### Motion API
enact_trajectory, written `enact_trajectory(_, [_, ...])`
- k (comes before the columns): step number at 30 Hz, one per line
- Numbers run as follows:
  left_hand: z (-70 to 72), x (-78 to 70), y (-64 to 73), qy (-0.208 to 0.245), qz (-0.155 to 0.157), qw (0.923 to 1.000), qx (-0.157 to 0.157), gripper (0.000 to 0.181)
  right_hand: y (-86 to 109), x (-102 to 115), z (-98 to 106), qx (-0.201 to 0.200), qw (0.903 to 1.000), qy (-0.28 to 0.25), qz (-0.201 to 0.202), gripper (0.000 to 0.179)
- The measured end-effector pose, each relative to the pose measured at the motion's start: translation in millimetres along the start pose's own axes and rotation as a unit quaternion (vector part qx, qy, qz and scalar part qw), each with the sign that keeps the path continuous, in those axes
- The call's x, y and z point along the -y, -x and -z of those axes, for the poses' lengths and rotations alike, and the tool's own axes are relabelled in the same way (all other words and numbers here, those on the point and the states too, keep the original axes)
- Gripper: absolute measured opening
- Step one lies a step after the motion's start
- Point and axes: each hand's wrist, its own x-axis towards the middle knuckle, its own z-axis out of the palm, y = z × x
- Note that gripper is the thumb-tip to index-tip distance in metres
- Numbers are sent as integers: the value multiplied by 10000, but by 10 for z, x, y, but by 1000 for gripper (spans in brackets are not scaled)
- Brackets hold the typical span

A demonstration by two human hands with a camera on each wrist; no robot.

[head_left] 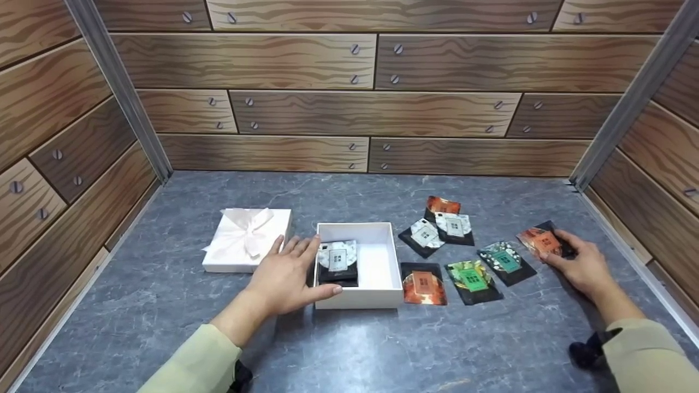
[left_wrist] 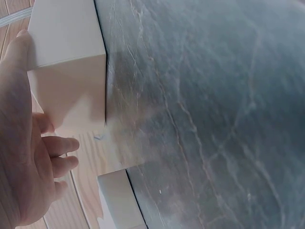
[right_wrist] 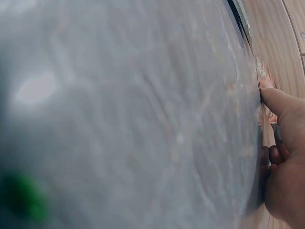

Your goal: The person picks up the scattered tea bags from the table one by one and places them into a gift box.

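My left hand (head_left: 286,275) rests at the left side of an open white box (head_left: 357,299), fingers extended along its left wall and thumb over the front rim. Inside the box, on its left side, lie black sachets; the top one (head_left: 337,259) has a pale floral print. In the left wrist view, the thumb and fingers touch the white box (left_wrist: 69,31) at its corner. At the far right, my right hand (head_left: 587,270) grips an orange-and-black sachet (head_left: 542,242) by its edges, between thumb and fingers. Part of that sachet (right_wrist: 265,76) shows beyond the thumb in the right wrist view.
A white lid with a ribbon bow (head_left: 248,234) lies left of the box. Right of it are orange (head_left: 425,284), green (head_left: 471,279) and teal (head_left: 507,263) sachets in a row. Behind these, two pale sachets (head_left: 453,226) overlap an orange one (head_left: 443,206). Wood-patterned walls enclose the table.
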Motion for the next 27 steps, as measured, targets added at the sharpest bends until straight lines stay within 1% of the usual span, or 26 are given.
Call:
enact_trajectory(6, [-6,14,2,11,3,10000,-53,122,-4,19,-9,-61,9999,-101,67,79])
enact_trajectory(10, [1,17,2,40,12,10000,-78,122,-6,16,-9,-114,9992,-327,208,79])
enact_trajectory(12, [8,14,0,72,25,10000,-57,122,-4,11,0,-137,9989,-394,206,80])
enact_trajectory(14, [11,11,-3,77,27,10000,-58,122,-1,8,15,-151,9985,-498,176,81])
enact_trajectory(18, [9,8,-7,40,13,10000,-73,122,0,-2,45,-198,9983,-533,109,83])
enact_trajectory(27, [-7,2,-1,54,-3,10000,-49,122,28,-35,43,-349,9985,-408,-57,82])
